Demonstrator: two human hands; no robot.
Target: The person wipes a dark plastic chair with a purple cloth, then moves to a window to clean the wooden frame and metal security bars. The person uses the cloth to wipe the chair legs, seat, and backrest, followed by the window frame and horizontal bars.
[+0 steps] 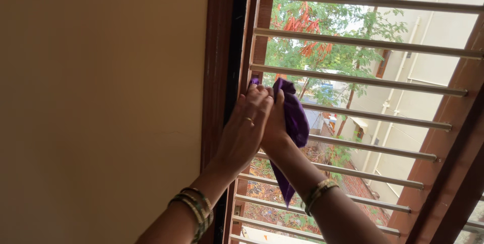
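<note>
Purple cloth [295, 120], one: bunched and pressed where the window frame [254, 47] meets a bar, between and just beyond both raised hands, its loose tail hanging down past the right wrist. Right hand [276, 123], one: clenched around the cloth, thumb up along its edge. Left hand [248, 128], one: fingers flat and released against the wooden upright just beside the right hand, touching the cloth's top edge but not seen gripping it; one ring [249, 120] on a finger. Handling note, as a judgement: wiping here goes best with the cloth kept wadded tight so it reaches into the corner, the left hand steadying on the wood, and the dangling tail kept from snagging on the bars below the wrists. Bangles [197, 208], one stack on the left wrist, a second stack on the right; single bands cannot be counted. Horizontal metal bars [363, 80], about ten visible, running right from the hands. Cream wall [101, 107], one, left of the left arm. Beyond the bars: trees and one pale building.
</note>
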